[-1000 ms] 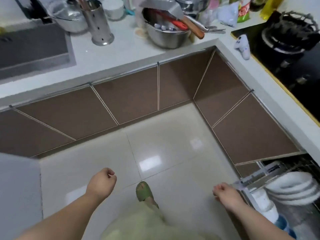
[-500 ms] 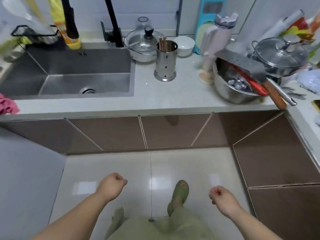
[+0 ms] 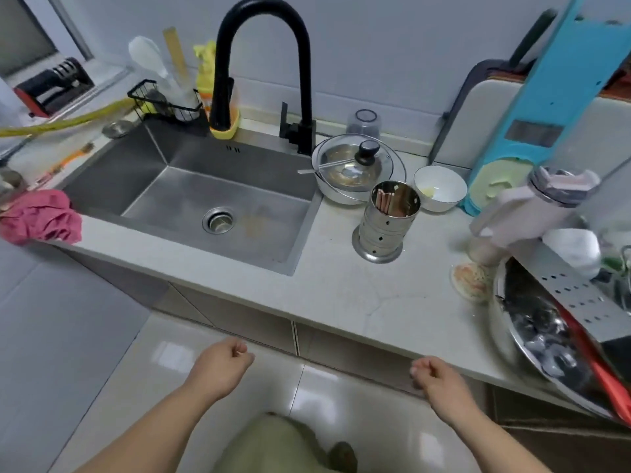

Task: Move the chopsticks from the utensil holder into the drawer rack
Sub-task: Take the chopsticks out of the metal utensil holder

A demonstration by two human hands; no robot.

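A perforated steel utensil holder [image 3: 386,223] stands upright on the pale countertop, right of the sink. Brown chopsticks [image 3: 385,201] stick up inside it, their tops just below its rim. My left hand [image 3: 223,365] hangs in a loose fist below the counter edge, holding nothing. My right hand [image 3: 435,375] is also curled shut and empty, level with the counter's front edge. Both hands are well short of the holder. The drawer rack is out of view.
A steel sink [image 3: 205,199] with a black tap [image 3: 263,63] is at the left. Behind the holder sit a lidded pot [image 3: 358,169] and a white bowl [image 3: 440,187]. A large steel basin [image 3: 553,339] with utensils overhangs the counter at right. A pink cloth [image 3: 41,216] lies at the left.
The view has swung left and up from the open drawer rack and floor to the sink and counter, now much closer. Both hands stay curled and empty.
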